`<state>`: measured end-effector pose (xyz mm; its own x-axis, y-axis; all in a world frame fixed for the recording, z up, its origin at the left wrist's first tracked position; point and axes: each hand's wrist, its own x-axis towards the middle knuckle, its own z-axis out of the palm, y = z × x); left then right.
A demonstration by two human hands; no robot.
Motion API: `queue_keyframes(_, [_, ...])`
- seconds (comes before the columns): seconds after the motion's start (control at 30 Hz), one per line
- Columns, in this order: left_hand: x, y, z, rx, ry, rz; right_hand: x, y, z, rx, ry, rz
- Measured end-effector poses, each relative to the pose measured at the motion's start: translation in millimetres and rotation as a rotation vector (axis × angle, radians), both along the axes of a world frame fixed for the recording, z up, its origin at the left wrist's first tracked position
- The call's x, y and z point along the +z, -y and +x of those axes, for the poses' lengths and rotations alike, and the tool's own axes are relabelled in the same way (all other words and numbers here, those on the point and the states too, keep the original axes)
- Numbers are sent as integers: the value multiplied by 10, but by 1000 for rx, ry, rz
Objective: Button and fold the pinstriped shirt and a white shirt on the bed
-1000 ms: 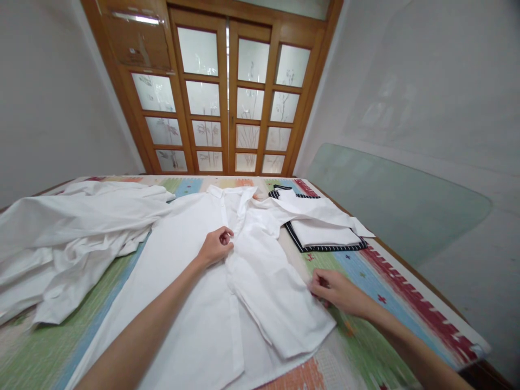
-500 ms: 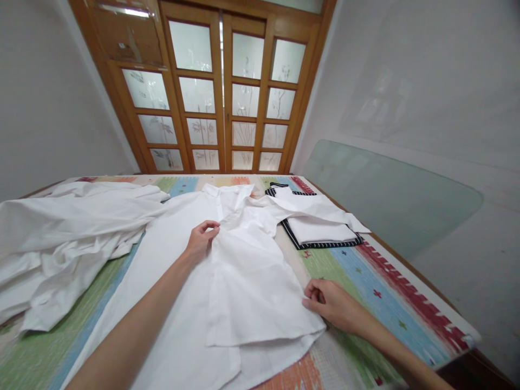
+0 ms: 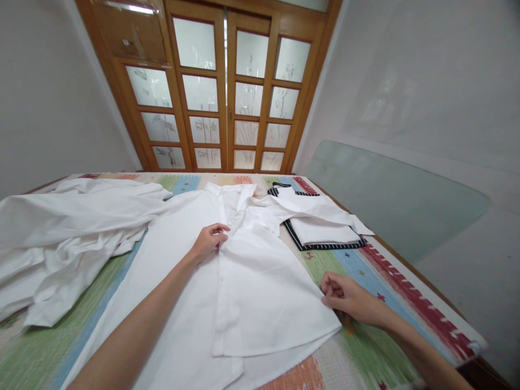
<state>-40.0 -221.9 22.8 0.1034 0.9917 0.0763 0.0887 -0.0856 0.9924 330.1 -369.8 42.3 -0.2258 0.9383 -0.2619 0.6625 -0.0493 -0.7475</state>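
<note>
A white button-up shirt (image 3: 260, 287) lies spread over the table, its collar at the far end and its hem toward me. My left hand (image 3: 209, 241) pinches the shirt's front edge below the collar. At the shirt's right side, my right hand (image 3: 345, 298) has its fingers closed on the side edge near the hem. One sleeve stretches to the right, across a folded white garment with black striped edging (image 3: 325, 230). The lower front panel lies over the back panel, whose hem shows beneath it.
A crumpled heap of white cloth (image 3: 69, 238) lies on the left and touches the shirt. Under everything is a striped, multicoloured tablecloth (image 3: 365, 352). A pale glass panel (image 3: 398, 195) leans on the right wall. Wooden doors with glass panes (image 3: 203, 89) stand beyond the table.
My right hand has drawn the shirt's side edge to the right, and the front panel lies wider and smoother. My left hand has shifted slightly right, still pinching the front edge.
</note>
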Motion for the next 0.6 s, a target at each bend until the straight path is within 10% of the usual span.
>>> queue_keyframes(0.6, [-5, 47, 32, -64, -92, -37, -63, -645, -558, -8, 340, 345])
